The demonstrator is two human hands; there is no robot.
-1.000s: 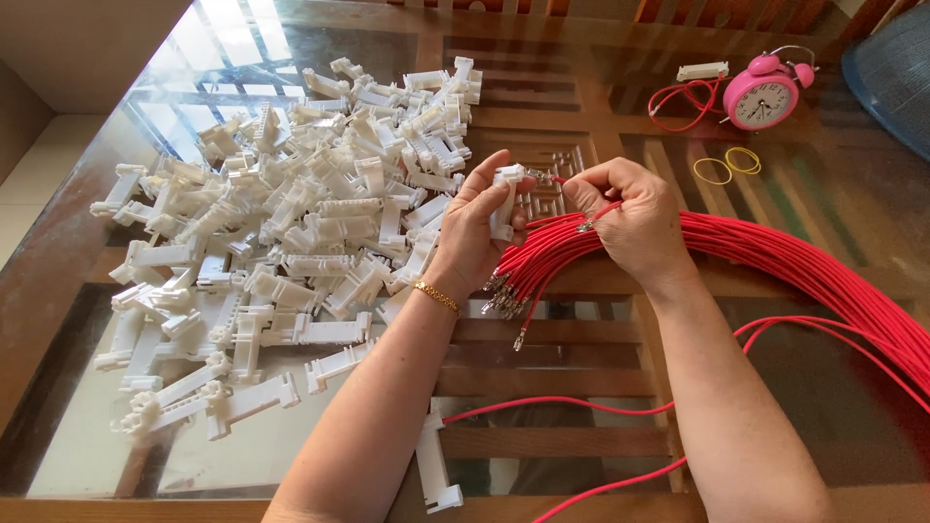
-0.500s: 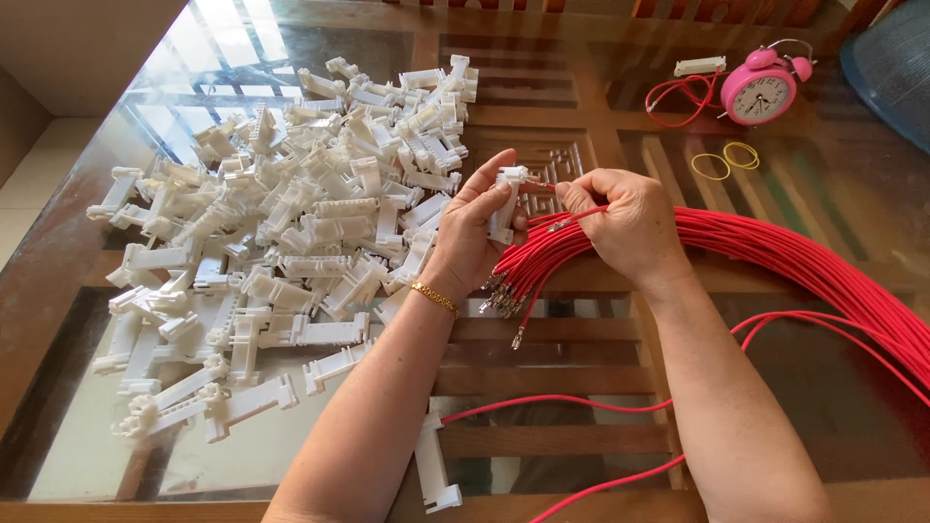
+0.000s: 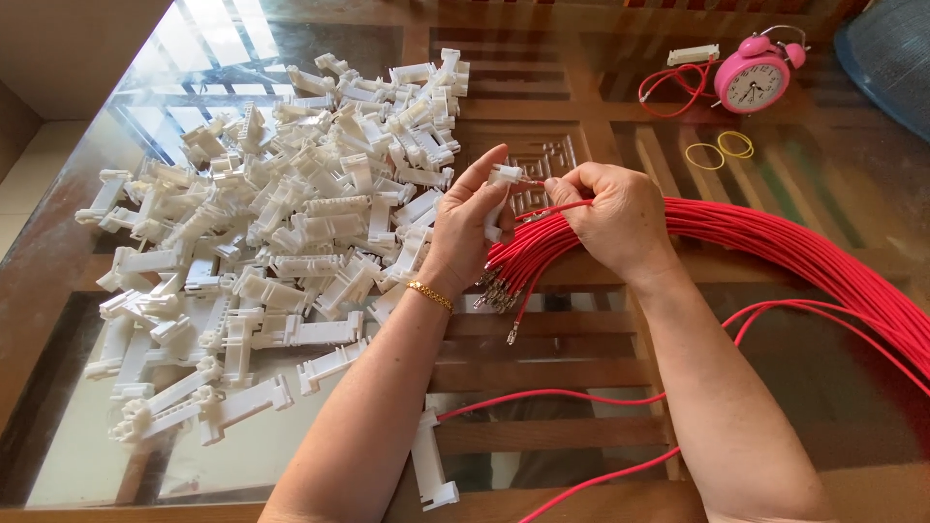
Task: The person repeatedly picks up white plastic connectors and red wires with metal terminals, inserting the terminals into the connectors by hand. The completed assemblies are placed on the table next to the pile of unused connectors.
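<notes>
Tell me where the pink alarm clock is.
The pink alarm clock stands at the table's far right, beside a small red wire loop, beyond two yellow rubber bands.

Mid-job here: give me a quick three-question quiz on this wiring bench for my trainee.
1. True or false: the left hand holds a white plastic connector.
2. What does the right hand pinch: A) a rubber band, B) a red wire, C) the clock?
3. Where does the pink alarm clock stand relative to the red wire bundle?

Key: 1. True. 2. B. 3. Beyond it, at the table's far right.
</notes>
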